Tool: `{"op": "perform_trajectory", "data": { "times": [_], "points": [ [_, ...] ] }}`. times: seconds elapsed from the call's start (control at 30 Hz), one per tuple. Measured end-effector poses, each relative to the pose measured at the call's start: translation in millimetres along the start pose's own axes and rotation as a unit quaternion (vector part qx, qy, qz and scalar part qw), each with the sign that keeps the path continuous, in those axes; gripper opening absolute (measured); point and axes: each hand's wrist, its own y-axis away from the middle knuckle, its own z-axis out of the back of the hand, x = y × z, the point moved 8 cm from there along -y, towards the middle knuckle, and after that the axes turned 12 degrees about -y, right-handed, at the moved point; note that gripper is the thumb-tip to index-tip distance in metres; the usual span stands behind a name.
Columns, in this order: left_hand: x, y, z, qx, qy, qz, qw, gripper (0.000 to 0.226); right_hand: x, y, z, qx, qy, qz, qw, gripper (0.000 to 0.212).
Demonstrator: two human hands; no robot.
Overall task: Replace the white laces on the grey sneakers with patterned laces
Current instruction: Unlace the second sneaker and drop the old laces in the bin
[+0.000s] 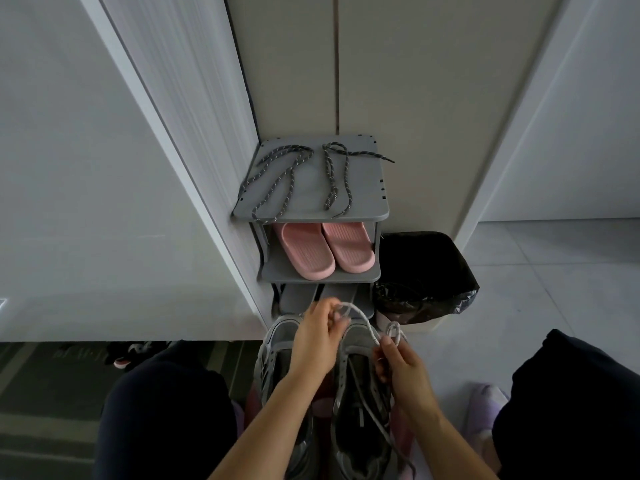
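A white lace (362, 316) is held in an arc over the two grey sneakers (362, 337), which are set side by side between the person's knees. One part of it is pinched in the grip of the left hand (318, 337) and a looped part in the grip of the right hand (403, 374). Two patterned laces (277, 174) are laid loose on the top shelf of a grey shoe rack (377, 211), well apart from the sneakers, with pink slippers (325, 251) on the shelf below and a black bin bag (426, 275) just beside the rack.

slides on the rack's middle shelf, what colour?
Pink slides, ribbed straps; head view shows them plainly.
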Motion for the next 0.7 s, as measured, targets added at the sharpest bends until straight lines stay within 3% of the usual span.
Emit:
{"op": "perform_trajectory", "data": {
  "times": [0.1, 0.23, 0.3, 0.4, 0.5, 0.57, 0.63, 0.7],
  "points": [
    [40, 9, -41, 0.136, -0.156, 0.08, 0.975, 0.03, -8, -2, 8, -0.019, -0.005, -0.019, 1.0, 0.03],
    [32, 3, -52, 0.157, -0.178, 0.042, 0.97, 0.019, -8, -2, 6, -0.004, 0.002, -0.028, 1.0, 0.028],
    [20, -1, -39, 0.123, -0.174, 0.028, 0.977, 0.015, -8, -2, 6, -0.004, 0.001, -0.031, 1.0, 0.027],
    [-3, -12, 13, 0.012, -0.005, 0.034, 0.999, 0.014, -12, -3, 10, -0.006, -0.004, -0.039, 0.999, 0.03],
    [-21, -24, 56, -0.057, 0.092, 0.006, 0.994, 0.011, -15, -3, 11, -0.009, 0.001, -0.045, 0.999, 0.03],
    [-17, -23, 40, 0.001, 0.081, 0.018, 0.997, 0.005, -14, -3, 10, -0.006, 0.001, -0.045, 0.999, 0.027],
    [4, -10, -4, 0.102, -0.006, 0.058, 0.993, 0.019, -15, -3, 10, 0.0, -0.002, -0.048, 0.999, 0.024],
    [27, 7, -42, 0.176, -0.088, 0.1, 0.975, 0.019, -17, -5, 12, 0.001, 0.007, -0.049, 0.999, 0.021]
  ]
}}
